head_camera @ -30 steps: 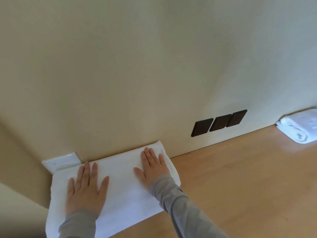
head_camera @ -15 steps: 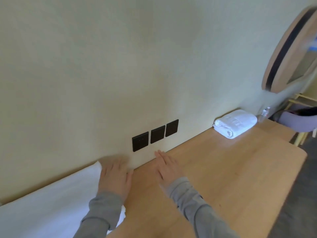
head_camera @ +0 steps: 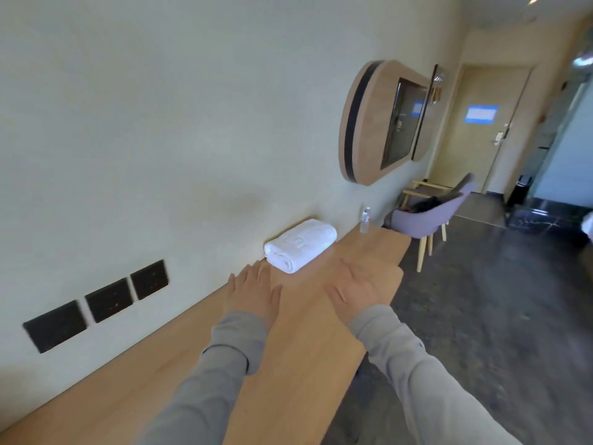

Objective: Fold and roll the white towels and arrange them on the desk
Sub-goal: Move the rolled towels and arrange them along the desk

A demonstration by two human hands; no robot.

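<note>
Judged from how things lie, the arranging step is in hand: one white towel (head_camera: 300, 244) is already rolled and is laid on the counter (head_camera: 305, 348), close against the wall, and both arms are stretched out towards it.

Nothing is held. The left grip (head_camera: 253, 293) is kept flat and open, palm down, with the fingers straight and set close together. The right grip (head_camera: 356, 285) is likewise open, with the fingers spread and the thumb turned inward. Its outline is blurred, so whether either palm is laid on the wood or held just above it cannot be told.

The towel is found just beyond the left grip's fingertips, near them but apart, and its rolled end is turned towards that hand. The right grip is placed further from the wall, near the counter's outer edge, with the towel ahead of it and to its left. A small bottle (head_camera: 365, 220) is seen past the towel, near the far end of the counter.

For the next move, a short reach forward is probably called for. The roll would have to be taken from both sides at once, so that the layers are not loosened when it is shifted.
</note>
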